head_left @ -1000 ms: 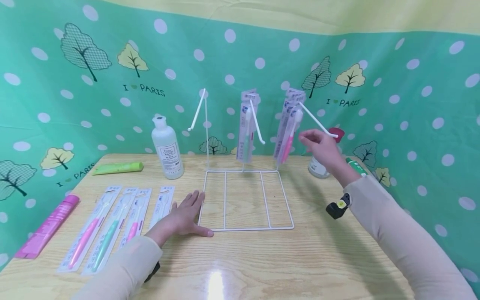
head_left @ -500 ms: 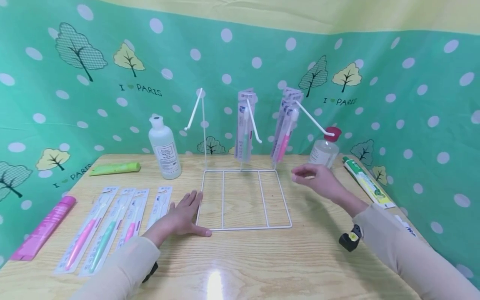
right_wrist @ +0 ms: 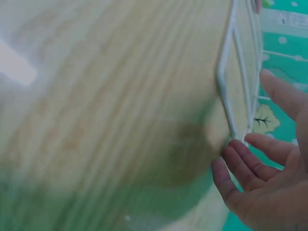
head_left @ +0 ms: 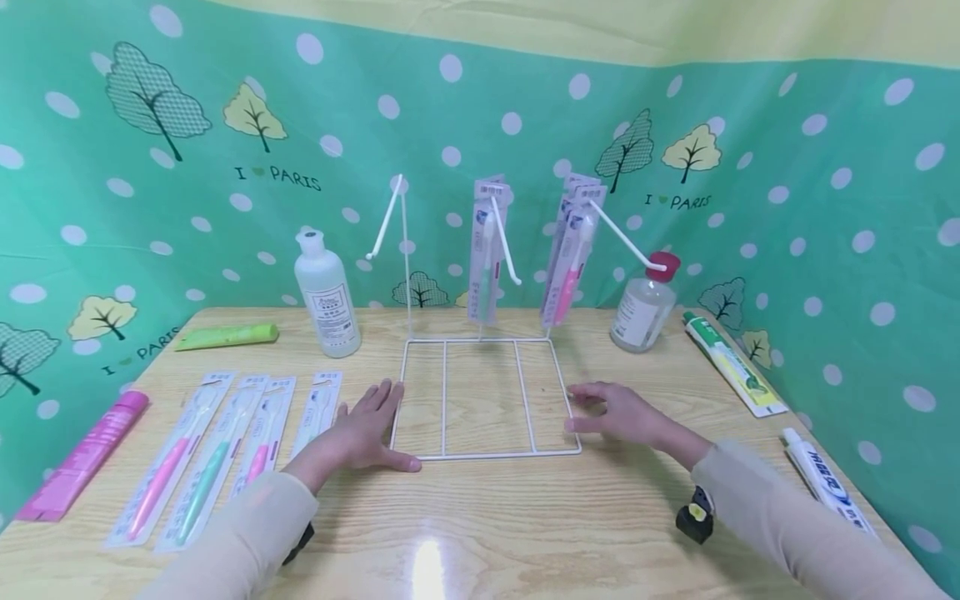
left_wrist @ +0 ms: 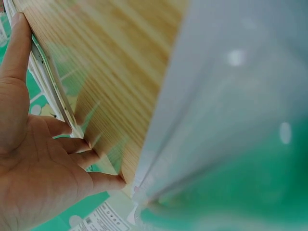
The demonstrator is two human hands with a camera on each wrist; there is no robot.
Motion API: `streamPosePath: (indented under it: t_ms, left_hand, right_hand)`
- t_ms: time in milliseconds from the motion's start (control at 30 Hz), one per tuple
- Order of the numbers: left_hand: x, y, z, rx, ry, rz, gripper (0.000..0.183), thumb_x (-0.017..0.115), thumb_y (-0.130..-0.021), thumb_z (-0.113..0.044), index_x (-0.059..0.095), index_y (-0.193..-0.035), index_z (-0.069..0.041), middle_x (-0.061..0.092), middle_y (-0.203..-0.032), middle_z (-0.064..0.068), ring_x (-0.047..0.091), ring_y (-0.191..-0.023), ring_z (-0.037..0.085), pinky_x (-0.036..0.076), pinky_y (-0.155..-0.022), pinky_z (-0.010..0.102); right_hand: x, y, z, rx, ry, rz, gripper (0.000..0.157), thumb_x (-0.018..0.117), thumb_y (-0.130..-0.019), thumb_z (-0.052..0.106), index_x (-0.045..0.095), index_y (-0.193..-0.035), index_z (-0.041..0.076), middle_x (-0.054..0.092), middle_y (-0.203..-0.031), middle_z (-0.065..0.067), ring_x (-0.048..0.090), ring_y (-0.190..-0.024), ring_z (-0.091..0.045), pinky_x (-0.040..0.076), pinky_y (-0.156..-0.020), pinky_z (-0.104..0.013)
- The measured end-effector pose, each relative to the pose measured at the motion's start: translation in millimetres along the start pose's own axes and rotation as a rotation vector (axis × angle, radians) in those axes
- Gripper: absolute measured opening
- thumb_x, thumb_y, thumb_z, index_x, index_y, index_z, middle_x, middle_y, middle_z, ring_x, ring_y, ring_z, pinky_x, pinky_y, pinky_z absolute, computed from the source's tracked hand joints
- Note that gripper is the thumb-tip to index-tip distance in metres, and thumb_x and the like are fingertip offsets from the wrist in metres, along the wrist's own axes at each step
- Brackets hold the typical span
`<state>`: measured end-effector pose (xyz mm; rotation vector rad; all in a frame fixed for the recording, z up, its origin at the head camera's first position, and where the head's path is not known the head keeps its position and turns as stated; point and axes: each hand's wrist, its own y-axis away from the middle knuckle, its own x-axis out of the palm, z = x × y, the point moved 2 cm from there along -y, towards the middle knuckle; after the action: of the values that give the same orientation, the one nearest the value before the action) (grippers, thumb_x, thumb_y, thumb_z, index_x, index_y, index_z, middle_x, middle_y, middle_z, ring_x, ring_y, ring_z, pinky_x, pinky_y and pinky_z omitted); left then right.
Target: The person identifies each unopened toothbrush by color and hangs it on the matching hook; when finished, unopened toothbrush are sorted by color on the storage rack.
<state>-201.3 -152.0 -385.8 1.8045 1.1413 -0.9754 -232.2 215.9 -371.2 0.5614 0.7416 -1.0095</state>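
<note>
A white wire display rack (head_left: 498,455) stands on the wooden table, with three long hooks at its back. Packaged toothbrushes (head_left: 483,267) hang from the middle hook, and more packs, a pink-handled toothbrush (head_left: 567,287) in front, from the right one. Nothing hangs on the left hook (head_left: 386,218). My left hand (head_left: 367,429) rests spread at the left side of the rack's base, thumb at its front corner. At the base's right side is my right hand (head_left: 618,412), fingers slightly bent and thumb apart, fingertips right by the wire (right_wrist: 223,72).
Several packaged toothbrushes (head_left: 201,487) lie left of my left hand. Beyond them are a pink tube (head_left: 86,454) and a green tube (head_left: 228,335). A white bottle (head_left: 330,304) and a red-capped bottle (head_left: 643,312) stand behind. Toothpaste tubes (head_left: 731,362) lie along the right edge.
My right hand has come down from beside the right hook's toothbrushes to the right side of the rack's base. My left hand has stayed at the left side.
</note>
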Motion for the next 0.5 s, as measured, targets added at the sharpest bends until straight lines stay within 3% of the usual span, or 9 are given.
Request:
streamPosePath:
  t_ms: [267,500]
  left_hand:
    - [0.4,-0.5,0.9,-0.001,-0.001,-0.001,0.121,0.069,-0.059,-0.066,0.011,-0.145,-0.003,0.005,-0.149,0.022,0.003,-0.135,0.039,0.002,-0.099,0.067]
    - [-1.8,0.2,-2.8,-0.014,-0.020,0.008,0.122,0.069,-0.058,-0.066,0.012,-0.145,-0.002,0.007,-0.149,0.022,0.006,-0.135,0.039,0.004,-0.099,0.066]
  right_hand:
    - [14.9,5,3,-0.042,0.120,0.031,0.090,0.072,-0.071,0.047,0.035,-0.137,-0.003,0.035,-0.131,-0.022,0.033,-0.122,-0.039,0.028,-0.100,-0.053]
    - [18.1,6,7,-0.041,0.177,0.011,0.094,0.073,-0.070,0.048,0.033,-0.137,-0.004,0.034,-0.130,-0.021,0.032,-0.121,-0.038,0.030,-0.098,-0.053]
